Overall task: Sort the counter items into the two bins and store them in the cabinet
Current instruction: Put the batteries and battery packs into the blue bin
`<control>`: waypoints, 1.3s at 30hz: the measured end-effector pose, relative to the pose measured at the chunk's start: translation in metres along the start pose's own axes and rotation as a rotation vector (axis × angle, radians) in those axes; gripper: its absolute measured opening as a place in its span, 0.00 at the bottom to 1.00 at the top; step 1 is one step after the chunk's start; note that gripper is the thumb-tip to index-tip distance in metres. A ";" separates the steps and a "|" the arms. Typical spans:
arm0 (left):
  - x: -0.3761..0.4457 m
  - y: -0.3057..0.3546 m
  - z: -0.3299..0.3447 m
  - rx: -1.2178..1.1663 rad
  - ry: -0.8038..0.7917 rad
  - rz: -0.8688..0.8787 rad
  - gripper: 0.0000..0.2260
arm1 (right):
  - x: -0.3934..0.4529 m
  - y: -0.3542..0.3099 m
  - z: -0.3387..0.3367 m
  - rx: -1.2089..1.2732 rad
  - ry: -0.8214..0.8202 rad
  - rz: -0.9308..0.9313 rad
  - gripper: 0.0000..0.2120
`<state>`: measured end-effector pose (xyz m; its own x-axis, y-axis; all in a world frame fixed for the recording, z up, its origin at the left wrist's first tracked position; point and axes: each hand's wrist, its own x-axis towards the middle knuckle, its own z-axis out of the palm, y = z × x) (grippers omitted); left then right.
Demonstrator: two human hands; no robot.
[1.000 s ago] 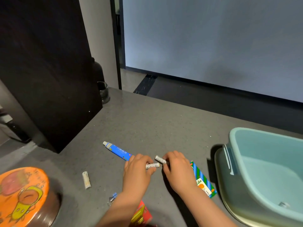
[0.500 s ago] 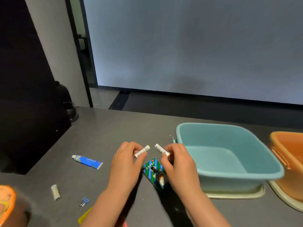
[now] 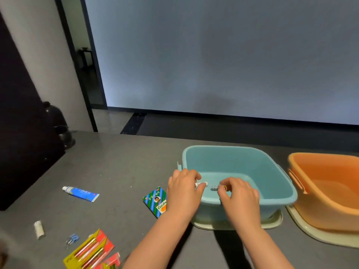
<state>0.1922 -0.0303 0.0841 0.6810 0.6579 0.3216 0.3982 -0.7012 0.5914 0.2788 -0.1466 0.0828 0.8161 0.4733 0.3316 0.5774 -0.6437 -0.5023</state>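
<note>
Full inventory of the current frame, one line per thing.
blue bin: 1, light blue, counter centre-right, on a cream tray
orange bin: 1, orange, right edge, on a cream tray
batteries: 2, white, one in each hand over the blue bin
tube: 1, blue, white cap, counter left
box: 1, green-blue striped, beside the left hand
white stick: 1, counter far left
clips: small blue cluster, near the white stick
packs: yellow-red, bottom edge
left hand: pinches a battery
right hand: pinches a battery

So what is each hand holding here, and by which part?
Left hand pinches one battery by its end; right hand pinches another battery likewise.
</note>
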 end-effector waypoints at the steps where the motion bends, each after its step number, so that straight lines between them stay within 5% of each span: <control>1: -0.001 -0.003 -0.004 -0.020 0.008 0.001 0.10 | 0.000 -0.003 0.002 0.000 0.001 -0.007 0.05; 11: -0.069 -0.105 -0.081 0.037 0.183 -0.241 0.09 | -0.029 -0.107 0.037 0.237 -0.010 -0.329 0.07; 18: -0.134 -0.195 -0.124 0.162 0.167 -0.522 0.10 | -0.091 -0.151 0.098 0.245 -0.331 -0.437 0.08; 28: -0.172 -0.210 -0.105 0.136 0.071 -0.400 0.22 | -0.194 -0.129 0.126 0.145 -0.490 -0.430 0.17; 39: -0.162 -0.211 -0.086 0.192 0.031 -0.375 0.27 | -0.195 -0.114 0.124 0.200 -0.351 -0.281 0.20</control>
<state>-0.0546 0.0351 -0.0295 0.4494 0.8832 0.1339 0.7245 -0.4481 0.5238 0.0508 -0.0909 -0.0233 0.5520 0.8085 0.2041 0.7297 -0.3500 -0.5874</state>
